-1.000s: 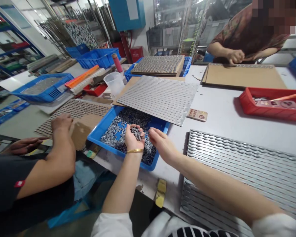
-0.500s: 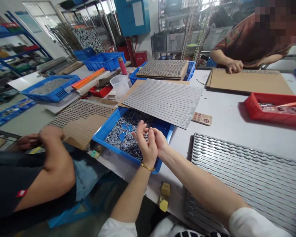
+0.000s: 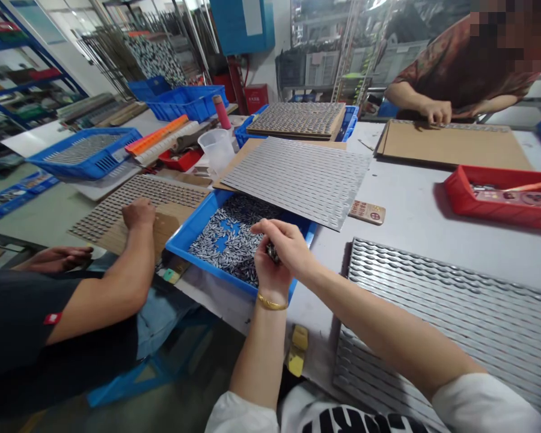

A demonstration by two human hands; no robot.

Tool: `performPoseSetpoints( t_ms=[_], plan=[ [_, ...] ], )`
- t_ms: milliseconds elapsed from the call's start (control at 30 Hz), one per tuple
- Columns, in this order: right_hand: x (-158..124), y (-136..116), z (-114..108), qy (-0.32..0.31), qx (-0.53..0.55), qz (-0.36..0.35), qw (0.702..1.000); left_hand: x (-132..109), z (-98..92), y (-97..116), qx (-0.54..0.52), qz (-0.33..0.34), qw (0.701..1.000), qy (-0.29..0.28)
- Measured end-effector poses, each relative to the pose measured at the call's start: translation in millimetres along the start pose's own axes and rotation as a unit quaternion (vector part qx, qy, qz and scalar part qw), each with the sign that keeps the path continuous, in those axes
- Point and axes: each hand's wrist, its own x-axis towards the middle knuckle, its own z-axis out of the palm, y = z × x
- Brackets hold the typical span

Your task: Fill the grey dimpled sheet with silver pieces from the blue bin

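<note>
The left hand [image 3: 268, 281] cups a clump of small grey metal pieces [image 3: 273, 253], its fingers curled up around them. The right hand's fingers [image 3: 273, 227] pinch at the clump, held over a blue plastic tray [image 3: 187, 240] of more pieces, so strays would drop back in.

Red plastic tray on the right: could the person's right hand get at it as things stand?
Probably yes, with a lean: the right hand is over the blue plastic tray, and only grey tabletop lies between it and the red tray, though the stretch looks long.
</note>
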Motion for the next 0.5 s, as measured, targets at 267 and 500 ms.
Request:
performPoseSetpoints(
  t_ms=[267,500],
  plan=[
    [-55,-19,-117,-0.06,-0.303,-0.163,0.937,-52,42.9,-5,-0.445,-0.264,0.856,0.024],
    [-119,6,-166,-0.094,-0.499,-0.14,0.85,-90,76.5,-28,-0.467,-0.423,0.776,-0.022]
  ],
)
